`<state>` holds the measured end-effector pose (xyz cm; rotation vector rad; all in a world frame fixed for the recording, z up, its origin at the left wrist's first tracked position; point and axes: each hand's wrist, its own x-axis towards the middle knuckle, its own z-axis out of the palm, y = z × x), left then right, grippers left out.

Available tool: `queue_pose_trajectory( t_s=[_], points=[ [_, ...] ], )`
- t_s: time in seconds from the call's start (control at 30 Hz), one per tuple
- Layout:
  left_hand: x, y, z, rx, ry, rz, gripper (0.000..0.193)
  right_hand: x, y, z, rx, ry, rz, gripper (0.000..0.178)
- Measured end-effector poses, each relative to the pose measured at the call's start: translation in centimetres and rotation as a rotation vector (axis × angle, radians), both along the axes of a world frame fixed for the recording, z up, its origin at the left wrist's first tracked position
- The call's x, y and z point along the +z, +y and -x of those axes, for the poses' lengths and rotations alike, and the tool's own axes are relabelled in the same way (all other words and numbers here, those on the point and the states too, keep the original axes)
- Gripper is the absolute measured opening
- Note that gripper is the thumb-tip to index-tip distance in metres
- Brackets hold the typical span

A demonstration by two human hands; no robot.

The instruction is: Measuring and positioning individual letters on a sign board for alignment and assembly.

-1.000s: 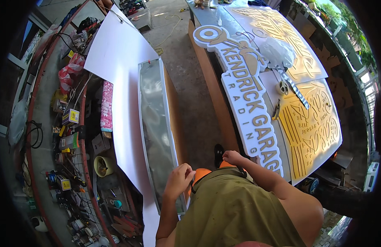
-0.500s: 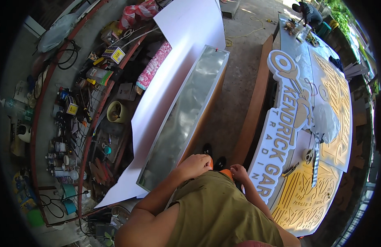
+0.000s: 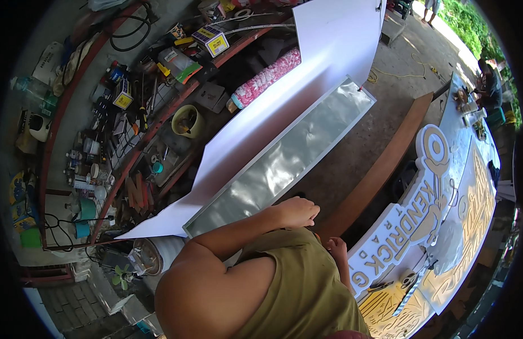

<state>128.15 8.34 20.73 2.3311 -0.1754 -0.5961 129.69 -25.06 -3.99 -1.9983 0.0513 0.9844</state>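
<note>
My left hand hangs in front of my body with its fingers curled in. Nothing shows in it, and it hovers beside the near edge of a long, shallow panel box with a shiny silver-grey face and pale rim. Lower and to the right, my right hand has its fingers bent loosely, with no object visible in them. Close to that hand lies a white cut-out sign with grey and tan lettering. A large white sheet stands bent behind the box.
At left, red-framed shelves carry tools, bottles and a yellowish pot. A brown board runs along the right-hand table. Yellow stencilled sheets, scissors and clear plastic lie there. Another person bends at its far end.
My view has turned left, so the box and table appear shifted right and more slanted. My left hand has moved out from my waist toward the box.
</note>
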Motion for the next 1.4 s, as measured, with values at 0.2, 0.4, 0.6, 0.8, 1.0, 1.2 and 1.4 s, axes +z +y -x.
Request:
queue_pose_trajectory(
  t_s=[0.2, 0.4, 0.6, 0.8, 1.0, 1.2, 1.4],
  points=[
    [-0.8, 5.6, -4.9, 0.032, -0.057, -0.03, 0.021, 1.5, 2.9, -5.3, -0.015, -0.051, 0.019, 0.025],
    [-0.1, 8.2, -8.3, 0.074, -0.09, -0.003, 0.022, 3.5, 5.4, -8.5, 0.087, -0.146, 0.137, 0.027],
    [-2.1, 8.7, -11.3, 0.017, -0.101, 0.031, 0.024, 4.6, 6.8, -12.0, 0.184, -0.224, 0.206, 0.03],
    [-2.0, 7.3, -16.4, -0.04, -0.157, 0.011, 0.022, 3.2, 6.4, -16.1, 0.105, -0.267, 0.173, 0.03],
    [-1.2, 5.0, -23.5, -0.036, -0.136, 0.035, 0.021, 5.1, 6.7, -22.1, 0.043, -0.213, 0.175, 0.032],
    [0.1, 1.8, -32.1, -0.09, -0.064, 0.01, 0.02, 6.6, 4.4, -29.8, 0.005, -0.264, 0.117, 0.034],
    [0.1, -0.7, -38.4, -0.149, -0.133, 0.002, 0.022, 7.7, 2.5, -35.9, -0.053, -0.32, 0.081, 0.03]
  ],
)
